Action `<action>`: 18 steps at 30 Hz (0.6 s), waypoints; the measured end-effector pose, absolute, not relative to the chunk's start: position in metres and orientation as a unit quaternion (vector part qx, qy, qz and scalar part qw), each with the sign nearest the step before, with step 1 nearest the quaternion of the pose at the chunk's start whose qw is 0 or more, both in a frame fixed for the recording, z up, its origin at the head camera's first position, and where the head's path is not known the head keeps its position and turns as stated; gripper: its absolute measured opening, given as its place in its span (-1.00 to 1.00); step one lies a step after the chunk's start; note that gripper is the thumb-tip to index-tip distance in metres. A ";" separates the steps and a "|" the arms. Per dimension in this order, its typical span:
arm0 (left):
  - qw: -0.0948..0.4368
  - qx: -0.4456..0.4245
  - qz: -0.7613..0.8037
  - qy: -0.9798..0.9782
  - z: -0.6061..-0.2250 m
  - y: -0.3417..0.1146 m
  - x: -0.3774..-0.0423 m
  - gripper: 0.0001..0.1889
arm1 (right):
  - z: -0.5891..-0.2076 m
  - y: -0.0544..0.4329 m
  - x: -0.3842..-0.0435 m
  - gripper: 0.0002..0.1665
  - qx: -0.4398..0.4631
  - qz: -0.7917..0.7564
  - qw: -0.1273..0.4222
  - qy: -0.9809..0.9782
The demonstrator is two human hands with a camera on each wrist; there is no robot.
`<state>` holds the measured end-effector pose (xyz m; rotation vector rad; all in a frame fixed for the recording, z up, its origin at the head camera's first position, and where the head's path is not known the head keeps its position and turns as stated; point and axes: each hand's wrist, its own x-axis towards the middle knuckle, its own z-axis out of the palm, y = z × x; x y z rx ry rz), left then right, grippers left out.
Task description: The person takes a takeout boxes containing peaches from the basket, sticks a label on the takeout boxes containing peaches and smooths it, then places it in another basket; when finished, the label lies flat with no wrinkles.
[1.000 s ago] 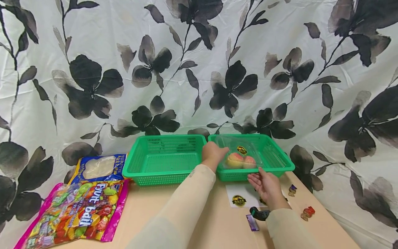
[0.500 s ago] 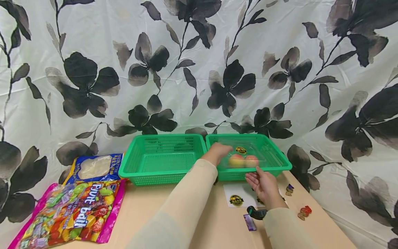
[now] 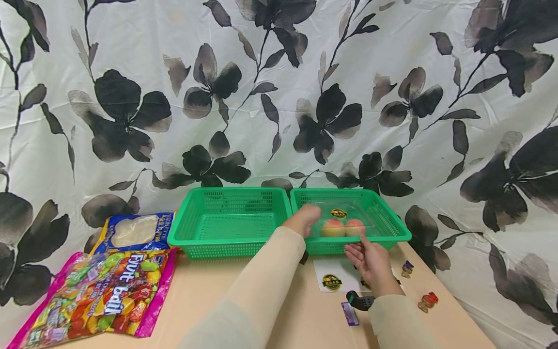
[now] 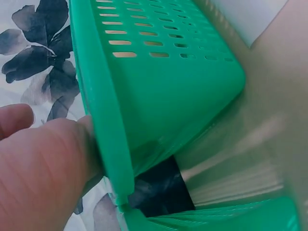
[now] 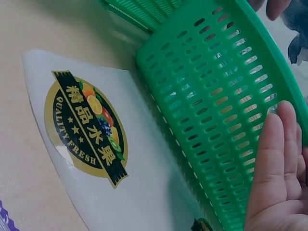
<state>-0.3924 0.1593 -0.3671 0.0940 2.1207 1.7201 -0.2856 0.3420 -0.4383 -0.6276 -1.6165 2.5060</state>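
A clear plastic fruit box [image 3: 363, 213] with a round black-and-gold label holds two peaches [image 3: 344, 228] and lies in the right green basket [image 3: 394, 223]. My left hand [image 3: 303, 221] is over that basket's left rim, beside the box. In the left wrist view its thumb [image 4: 57, 159] lies against the rim, apart from another finger, with nothing showing between them. My right hand [image 3: 372, 261] is at the front rim. In the right wrist view, straight fingers [image 5: 274, 149] lie along the basket's slotted front wall; its other fingers are partly out of view.
A second green basket [image 3: 231, 247] stands close on the left. Farther left lie a candy bag [image 3: 109, 295] and a blue food bag [image 3: 135, 232]. A white labelled sheet [image 3: 322, 276], a purple packet [image 3: 350, 313] and small wrapped candies [image 3: 428, 301] lie on the table near the right arm.
The fruit box, earlier tilted and held at its left edge by my left hand, now sits lower in the basket. My left hand has drawn back slightly; the right stays at the front rim.
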 end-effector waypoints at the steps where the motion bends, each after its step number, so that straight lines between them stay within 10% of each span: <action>1: 0.201 0.034 0.613 0.763 -0.366 0.159 -0.392 -0.50 | -0.437 0.342 -0.286 -0.63 -0.206 0.820 0.047 -0.532; 18: 0.127 0.066 0.784 0.603 -0.352 0.052 -0.346 -0.42 | -0.437 0.341 -0.281 -0.57 -0.202 0.802 0.040 -0.560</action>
